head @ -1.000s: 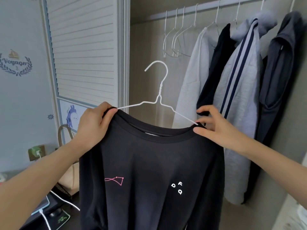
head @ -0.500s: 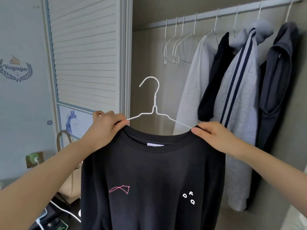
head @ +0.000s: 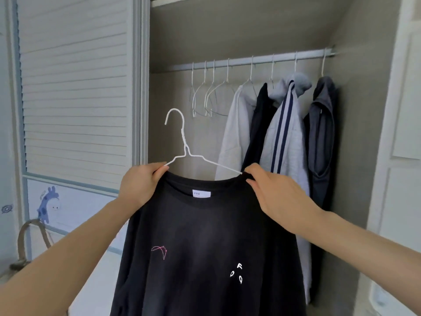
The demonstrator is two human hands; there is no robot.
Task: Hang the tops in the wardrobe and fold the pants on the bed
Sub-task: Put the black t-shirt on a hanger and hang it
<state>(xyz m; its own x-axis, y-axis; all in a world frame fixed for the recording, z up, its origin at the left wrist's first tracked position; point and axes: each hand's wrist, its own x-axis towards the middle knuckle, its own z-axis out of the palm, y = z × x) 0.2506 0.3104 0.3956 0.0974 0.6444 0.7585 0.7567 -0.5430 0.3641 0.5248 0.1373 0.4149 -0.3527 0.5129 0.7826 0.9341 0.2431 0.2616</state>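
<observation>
Head view shows the left hand and right hand each pinching a shoulder of the black top on its white hanger, below the wardrobe rail. With neither hand on the hook, it could tilt and miss the rail, or the top could slide off.

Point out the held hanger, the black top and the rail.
hanger [head: 183,135]: head view, its twisted neck.
black top [head: 205,236]: head view, chest.
rail [head: 262,61]: head view, bare stretch between hooks.
</observation>
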